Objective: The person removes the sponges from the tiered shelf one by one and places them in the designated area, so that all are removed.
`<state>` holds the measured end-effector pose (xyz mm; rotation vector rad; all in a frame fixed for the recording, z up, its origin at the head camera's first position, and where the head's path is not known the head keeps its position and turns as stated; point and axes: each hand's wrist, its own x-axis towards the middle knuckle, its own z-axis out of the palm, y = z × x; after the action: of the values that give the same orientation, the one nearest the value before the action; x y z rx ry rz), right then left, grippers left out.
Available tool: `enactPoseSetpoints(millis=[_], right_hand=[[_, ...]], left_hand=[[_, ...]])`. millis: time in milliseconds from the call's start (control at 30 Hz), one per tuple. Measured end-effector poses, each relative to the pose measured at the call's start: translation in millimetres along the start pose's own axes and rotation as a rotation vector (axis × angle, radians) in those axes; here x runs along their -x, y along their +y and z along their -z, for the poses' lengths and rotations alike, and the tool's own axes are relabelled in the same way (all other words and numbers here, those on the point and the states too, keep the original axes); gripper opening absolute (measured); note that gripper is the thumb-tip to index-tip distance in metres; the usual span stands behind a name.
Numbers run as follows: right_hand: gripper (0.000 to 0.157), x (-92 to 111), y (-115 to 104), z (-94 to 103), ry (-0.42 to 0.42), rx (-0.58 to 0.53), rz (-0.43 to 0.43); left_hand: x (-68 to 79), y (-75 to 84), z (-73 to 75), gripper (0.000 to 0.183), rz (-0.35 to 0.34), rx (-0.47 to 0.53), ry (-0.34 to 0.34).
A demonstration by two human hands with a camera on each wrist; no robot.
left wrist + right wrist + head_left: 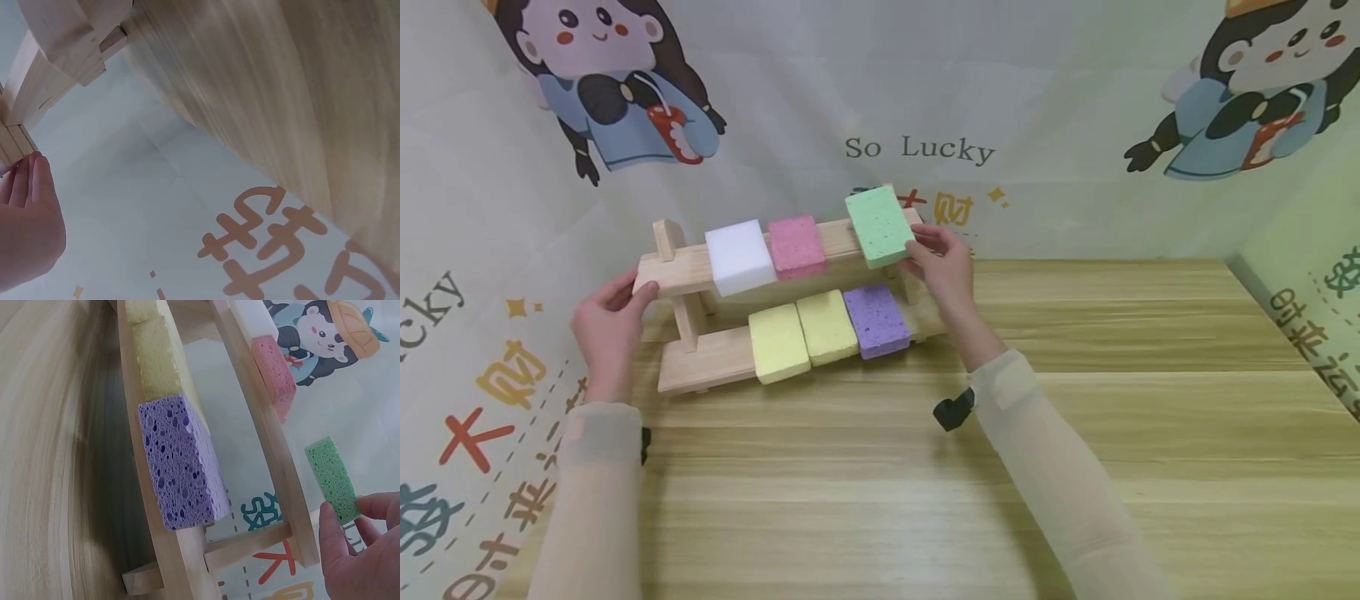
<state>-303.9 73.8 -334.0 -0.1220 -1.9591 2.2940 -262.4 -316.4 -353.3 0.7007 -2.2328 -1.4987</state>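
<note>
A green sponge (880,227) is pinched between the thumb and fingers of my right hand (946,265), over the right part of the wooden rack's upper shelf (838,237). In the right wrist view a gap shows between this sponge (332,478) and the shelf. My left hand (612,325) grips the left end of that shelf, thumb on top; the left wrist view has its fingers (42,181) at the board's end. A white sponge (740,257) and a pink sponge (797,247) lie side by side on the upper shelf.
On the lower shelf (703,365) sit two yellow sponges (779,342) and a purple sponge (876,321) in a row. The rack stands on a wood-grain table (1075,417), close to a printed cloth backdrop (790,92) behind and at the left.
</note>
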Motion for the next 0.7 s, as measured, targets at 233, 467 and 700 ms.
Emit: enactPoseSetpoints(millis=[233, 467, 700], right_hand=[[0.033, 1.3, -1.5, 8.0, 0.011, -0.020, -0.006], [0.033, 0.2, -2.9, 15.2, 0.026, -0.016, 0.003], [0.032, -1.5, -2.6, 22.5, 0.044, -0.027, 0.008]], left_hand=[[-0.1, -2.9, 2.2, 0.049, 0.016, 0.044, -0.015], [-1.1, -3.3, 2.3, 0.049, 0.054, 0.072, -0.021], [-3.7, -2.8, 3.9, 0.051, 0.075, 0.099, -0.028]])
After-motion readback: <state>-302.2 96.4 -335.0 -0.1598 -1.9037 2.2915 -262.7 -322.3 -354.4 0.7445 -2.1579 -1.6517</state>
